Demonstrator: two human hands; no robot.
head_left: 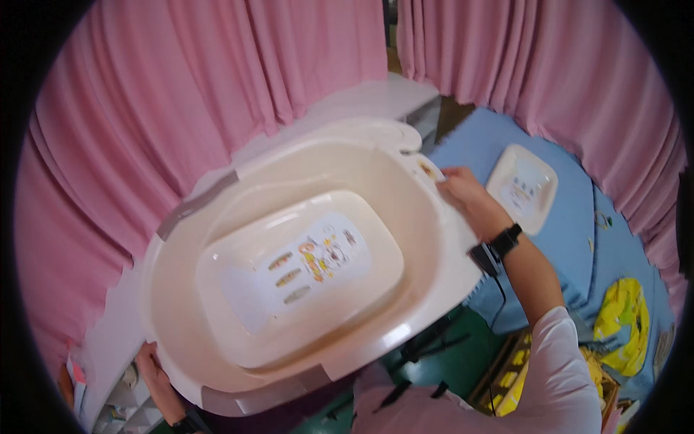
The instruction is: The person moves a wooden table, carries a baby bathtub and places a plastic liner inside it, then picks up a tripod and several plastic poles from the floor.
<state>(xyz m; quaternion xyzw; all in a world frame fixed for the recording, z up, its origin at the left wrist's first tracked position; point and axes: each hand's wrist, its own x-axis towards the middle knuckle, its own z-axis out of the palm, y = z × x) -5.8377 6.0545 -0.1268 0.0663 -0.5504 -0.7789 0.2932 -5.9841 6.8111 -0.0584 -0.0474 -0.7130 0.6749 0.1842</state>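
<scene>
A large cream plastic tub is held up in front of the person, its long axis slanting from lower left to upper right and its hollow facing the viewer. A rounded lobe juts from its upper-right end. Inside lies a smaller rounded-rectangular basin, slanting the same way, with cartoon figures and three slender oval shapes on its pale bottom.

The left hand grips the tub's lower-left edge, its fingers partly hidden; the right hand is closed on the upper-right rim. A black device with a thin cable is strapped to the right wrist.

Pink curtains hang in soft vertical folds behind a smooth white ledge. At right, a blue cloth covers a broad surface, where a small cream dish with rounded corners lies beyond the right forearm. A crumpled yellow bag lies nearer. Below the tub is a green floor. Whether the tub also touches the ledge cannot be told.
</scene>
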